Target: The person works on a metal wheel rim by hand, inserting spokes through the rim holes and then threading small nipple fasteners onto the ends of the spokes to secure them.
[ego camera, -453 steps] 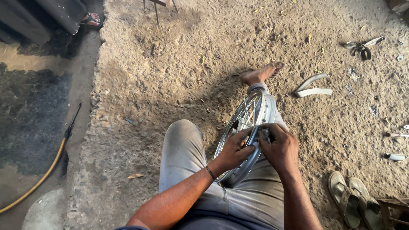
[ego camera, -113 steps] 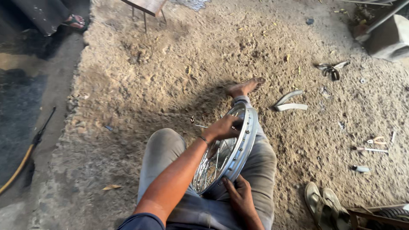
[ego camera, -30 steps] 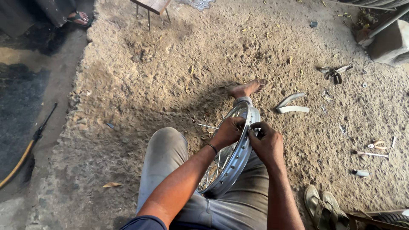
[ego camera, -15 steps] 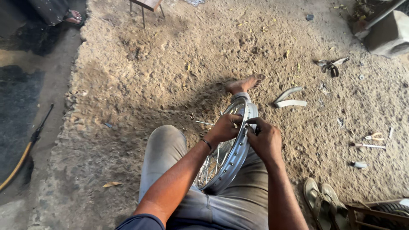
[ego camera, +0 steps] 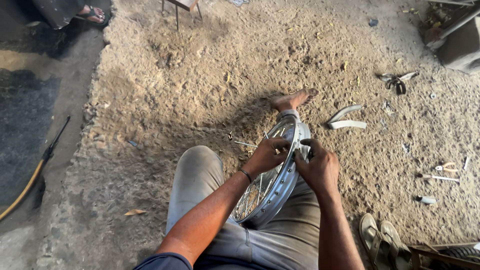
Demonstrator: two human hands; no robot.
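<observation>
Sandy dirt floor [ego camera: 200,75] under both hands [ego camera: 295,160] gripping a spoked rim [ego camera: 272,192].

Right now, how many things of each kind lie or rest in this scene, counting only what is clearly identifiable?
Spoked wheel rim: 1, gripped by left hand and right hand
Sandals by the right leg: 2
Pale curved strips: 2
Hose with nozzle: 1
Total: 6

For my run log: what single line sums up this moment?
left hand: on spoked rim | right hand: on rim edge | rim: across lap
</observation>
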